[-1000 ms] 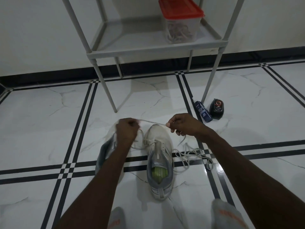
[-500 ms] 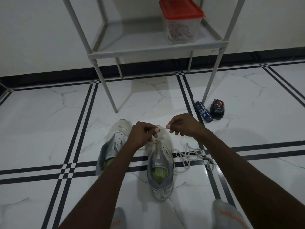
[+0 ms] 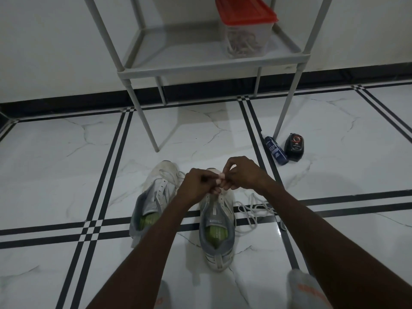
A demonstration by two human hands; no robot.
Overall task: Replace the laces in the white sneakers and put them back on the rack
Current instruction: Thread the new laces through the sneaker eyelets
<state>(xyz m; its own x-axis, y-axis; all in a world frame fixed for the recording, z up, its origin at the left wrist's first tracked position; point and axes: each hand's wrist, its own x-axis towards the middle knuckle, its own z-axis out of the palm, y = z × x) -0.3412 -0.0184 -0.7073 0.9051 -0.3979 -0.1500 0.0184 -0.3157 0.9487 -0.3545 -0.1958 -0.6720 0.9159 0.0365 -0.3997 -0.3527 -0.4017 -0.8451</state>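
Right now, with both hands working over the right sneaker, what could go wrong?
1. The loose lace lies tangled on the floor beside the right sneaker; it may knot or catch.
2. Both hands, left hand and right hand, hide the eyelets, so one might be skipped.
3. The blue bottle near the rack leg could be knocked.

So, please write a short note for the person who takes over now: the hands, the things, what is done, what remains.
Left hand and right hand: both meet over the toe of the right sneaker, fingers curled in a pinching grip; the lace between them is not clearly visible.
Left sneaker stands beside it on the floor. A loose lace lies right of the pair.
Rack holds only a box.
Left: finish lacing, return both sneakers to rack.
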